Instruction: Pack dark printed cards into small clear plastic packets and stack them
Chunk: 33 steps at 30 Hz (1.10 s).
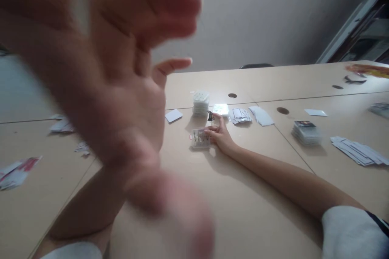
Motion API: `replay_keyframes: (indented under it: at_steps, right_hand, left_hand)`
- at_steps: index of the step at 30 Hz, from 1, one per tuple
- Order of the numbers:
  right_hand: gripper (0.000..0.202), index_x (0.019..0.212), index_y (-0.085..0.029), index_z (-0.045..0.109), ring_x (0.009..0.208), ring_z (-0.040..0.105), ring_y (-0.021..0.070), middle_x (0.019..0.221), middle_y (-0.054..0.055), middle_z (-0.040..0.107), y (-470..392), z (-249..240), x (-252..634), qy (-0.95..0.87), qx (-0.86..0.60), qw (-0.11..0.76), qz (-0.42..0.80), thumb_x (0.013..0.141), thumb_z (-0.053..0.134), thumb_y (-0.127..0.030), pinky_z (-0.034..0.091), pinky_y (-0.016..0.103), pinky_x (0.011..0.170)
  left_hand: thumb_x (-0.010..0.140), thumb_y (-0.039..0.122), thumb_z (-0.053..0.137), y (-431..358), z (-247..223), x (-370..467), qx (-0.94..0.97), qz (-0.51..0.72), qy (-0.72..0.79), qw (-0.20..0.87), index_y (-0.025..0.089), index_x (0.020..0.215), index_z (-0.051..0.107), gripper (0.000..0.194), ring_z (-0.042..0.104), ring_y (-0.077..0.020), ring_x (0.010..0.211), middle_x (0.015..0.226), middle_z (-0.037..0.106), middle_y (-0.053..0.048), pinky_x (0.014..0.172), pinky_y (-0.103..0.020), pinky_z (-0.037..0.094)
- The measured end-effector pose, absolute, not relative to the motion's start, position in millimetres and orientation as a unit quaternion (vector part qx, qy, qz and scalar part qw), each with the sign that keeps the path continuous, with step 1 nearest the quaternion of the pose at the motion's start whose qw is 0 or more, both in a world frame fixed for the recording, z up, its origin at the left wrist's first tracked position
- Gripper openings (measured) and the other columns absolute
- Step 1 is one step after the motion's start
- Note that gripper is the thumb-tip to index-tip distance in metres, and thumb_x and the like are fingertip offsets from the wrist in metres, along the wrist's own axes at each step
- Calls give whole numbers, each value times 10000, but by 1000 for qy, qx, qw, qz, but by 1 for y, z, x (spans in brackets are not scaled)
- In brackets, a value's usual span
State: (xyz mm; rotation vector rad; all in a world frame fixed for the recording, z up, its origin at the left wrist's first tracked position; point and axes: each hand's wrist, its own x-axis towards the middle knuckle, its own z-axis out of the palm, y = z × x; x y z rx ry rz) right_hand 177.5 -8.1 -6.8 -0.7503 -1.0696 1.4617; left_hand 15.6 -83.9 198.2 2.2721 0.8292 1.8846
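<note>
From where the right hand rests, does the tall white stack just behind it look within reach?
Probably yes. The right hand rests on a small clear packet, with the white stack close beyond it and only bare table between. The arm looks nearly straight, so it may need a slight stretch.

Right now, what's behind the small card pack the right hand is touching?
Behind the card pack touched by the right hand stands a taller white stack and a flat white card. The blurred left hand covers the table further left.
</note>
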Motion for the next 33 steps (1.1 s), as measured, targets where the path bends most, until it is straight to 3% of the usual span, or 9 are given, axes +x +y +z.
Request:
replay_keyframes:
  at_steps: [3,5,8,12,16,21,25,28,33]
  right_hand:
    - [699,1307,-310,349,722,705,190,822,-32,703,-8,-4,178,-457,-320,566,607,739,748,-227,581,331,634]
    - [713,1304,-322,341,710,702,181,825,-32,702,-6,-4,179,-457,-323,564,607,732,759,-235,585,331,632]
    - [724,1302,-321,335,764,709,187,829,-26,699,-2,-5,180,-456,-319,570,604,728,772,-251,592,364,710]
    - [722,1301,-325,325,802,707,208,859,-10,693,3,-7,180,-460,-312,585,590,739,774,-270,585,408,765]
    - [689,1312,-327,309,813,693,222,903,16,682,8,-5,179,-473,-322,573,587,774,738,-288,572,433,774]
    - [463,1196,-328,468,1066,573,216,1199,50,546,17,4,180,-523,-393,659,370,803,705,-267,520,381,867]
    - [78,920,-251,589,864,552,180,921,26,570,17,10,169,-531,-397,679,317,868,632,-290,485,316,745]
    - [118,823,-225,592,669,512,142,727,-9,545,15,8,158,-534,-393,656,361,873,633,-324,437,279,614]
    - [144,820,-227,613,670,538,148,736,-3,589,18,-2,156,-584,-393,629,331,843,684,-349,449,294,629]
  left_hand:
    - [798,530,693,-55,148,31,737,622,240,115,313,1166,546,452,610,-214,1136,1164,579,-10,877,-345,546]
    - [831,356,677,-33,104,33,722,567,350,189,248,1116,557,327,608,-213,1096,1127,617,-54,925,-383,517]
    - [762,260,705,-7,45,24,663,501,492,261,199,1123,561,393,559,-259,1161,1201,599,-107,983,-445,464]
    - [765,351,700,10,7,8,584,468,518,414,158,1162,585,456,649,-231,941,1065,655,-117,783,-357,534]
    - [744,403,725,16,2,6,575,435,496,484,139,973,687,352,666,-208,792,892,703,-89,641,-292,542]
    - [708,439,775,20,2,9,509,476,471,541,158,935,627,390,683,-193,697,827,705,-53,582,-300,572]
    - [732,489,761,18,2,7,506,479,446,562,189,1004,569,448,716,-214,757,894,732,-63,610,-314,596]
    - [756,501,742,15,4,4,522,472,433,563,229,1115,522,502,715,-208,752,910,729,-51,579,-297,593]
    - [774,475,736,13,6,1,543,448,428,568,233,1056,468,458,695,-188,702,794,694,-15,572,-301,599]
